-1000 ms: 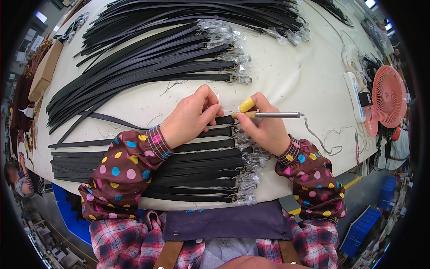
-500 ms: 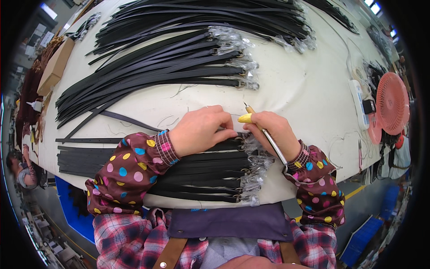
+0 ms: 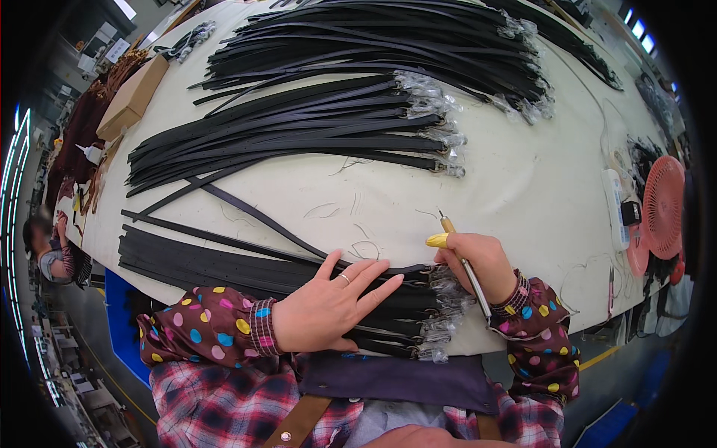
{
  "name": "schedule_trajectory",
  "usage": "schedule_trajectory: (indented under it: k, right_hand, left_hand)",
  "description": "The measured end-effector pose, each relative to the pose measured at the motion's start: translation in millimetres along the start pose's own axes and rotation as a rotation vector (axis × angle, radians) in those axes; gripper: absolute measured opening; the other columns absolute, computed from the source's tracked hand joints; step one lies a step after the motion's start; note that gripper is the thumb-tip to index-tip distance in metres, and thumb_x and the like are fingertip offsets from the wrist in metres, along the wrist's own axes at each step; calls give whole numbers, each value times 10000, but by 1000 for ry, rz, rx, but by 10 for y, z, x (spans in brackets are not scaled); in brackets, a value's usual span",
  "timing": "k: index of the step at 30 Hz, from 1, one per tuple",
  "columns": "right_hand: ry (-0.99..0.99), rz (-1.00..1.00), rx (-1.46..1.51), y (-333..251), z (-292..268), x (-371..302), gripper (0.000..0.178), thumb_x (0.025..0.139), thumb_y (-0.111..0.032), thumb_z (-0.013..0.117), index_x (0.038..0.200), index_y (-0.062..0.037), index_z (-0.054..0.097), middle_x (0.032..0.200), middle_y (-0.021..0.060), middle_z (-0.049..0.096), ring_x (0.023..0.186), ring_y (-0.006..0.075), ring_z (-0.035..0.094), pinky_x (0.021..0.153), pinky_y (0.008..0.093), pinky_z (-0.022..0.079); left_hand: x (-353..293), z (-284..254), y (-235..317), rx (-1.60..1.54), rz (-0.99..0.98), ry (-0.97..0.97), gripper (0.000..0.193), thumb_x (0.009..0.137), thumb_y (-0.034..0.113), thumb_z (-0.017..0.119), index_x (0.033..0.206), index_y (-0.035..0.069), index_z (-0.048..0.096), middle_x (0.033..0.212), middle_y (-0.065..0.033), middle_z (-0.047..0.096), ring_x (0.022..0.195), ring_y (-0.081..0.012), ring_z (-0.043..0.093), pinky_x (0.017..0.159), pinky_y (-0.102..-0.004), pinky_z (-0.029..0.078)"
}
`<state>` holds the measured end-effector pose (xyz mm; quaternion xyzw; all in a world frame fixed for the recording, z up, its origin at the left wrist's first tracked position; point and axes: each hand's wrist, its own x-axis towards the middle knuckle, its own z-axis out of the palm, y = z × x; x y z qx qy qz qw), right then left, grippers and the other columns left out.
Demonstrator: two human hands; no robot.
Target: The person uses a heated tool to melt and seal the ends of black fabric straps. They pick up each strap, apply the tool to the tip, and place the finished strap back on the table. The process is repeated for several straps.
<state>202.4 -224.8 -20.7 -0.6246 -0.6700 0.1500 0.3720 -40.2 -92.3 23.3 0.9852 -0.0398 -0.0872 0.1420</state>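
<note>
While the left hand (image 3: 328,306) lies flat with fingers spread across a near stack of black leather straps (image 3: 224,269), pressing them to the pale tabletop (image 3: 523,187), the right hand (image 3: 482,261) is closed around a slim metal-tipped tool (image 3: 467,269) with a yellow grip, its point aimed toward the far side. A yellow cover sits on the right thumb or fingertip (image 3: 438,240), just beside the tool's shaft. The straps under the left hand run left to right along the near edge of the tabletop, their right ends carrying buckles wrapped in clear plastic (image 3: 444,313), which lie between the two hands and touch the right wrist area. One loose strap (image 3: 254,216) crosses diagonally from the far left down to the stack.

Farther off, a second fan of black straps (image 3: 299,127) spreads over the middle of the tabletop, its wrapped buckle ends pointing right, and a third, larger heap (image 3: 388,37) lies beyond it at the far edge. A cardboard box (image 3: 131,101) rests at the far left. To the right, a small pink fan (image 3: 661,205) stands near a white power strip (image 3: 616,209). Both forearms wear dark sleeves with coloured dots (image 3: 216,328) over a plaid shirt. Another person (image 3: 48,250) is partly visible at the far left edge, below tabletop level.
</note>
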Motion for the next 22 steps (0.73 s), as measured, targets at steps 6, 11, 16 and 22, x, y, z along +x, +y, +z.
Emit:
schedule_trajectory:
  k: [6,11,16,22]
  right_hand:
    - [90,6,-52,41,-20,8,87,864,-41,633,932,-76,591,763,46,659,712,254,655,645,348,514]
    - [237,39,-101,127,-169,56,112,905,4,586,1011,-11,621,768,78,665,692,188,660,642,275,518]
    - [496,57,-26,194,-430,36,105,942,-27,570,1040,-16,606,762,73,662,698,156,654,647,261,521]
    - [654,84,51,129,-684,-34,161,1006,-83,510,1123,-30,607,793,61,673,723,132,639,695,239,523]
  left_hand:
    - [143,24,-51,-82,-53,98,818,634,201,789,1340,4,428,1154,-137,514,1067,-292,543,893,-376,452]
    - [386,82,-185,-54,-163,93,466,667,163,767,1042,33,524,962,-115,567,936,-298,602,753,-390,501]
    - [434,-153,-218,-23,-212,344,347,709,175,762,959,60,550,834,-104,604,784,-311,631,643,-390,499]
    - [470,-242,-268,178,-213,76,439,745,173,730,1130,90,537,901,-84,672,804,-286,673,640,-362,522]
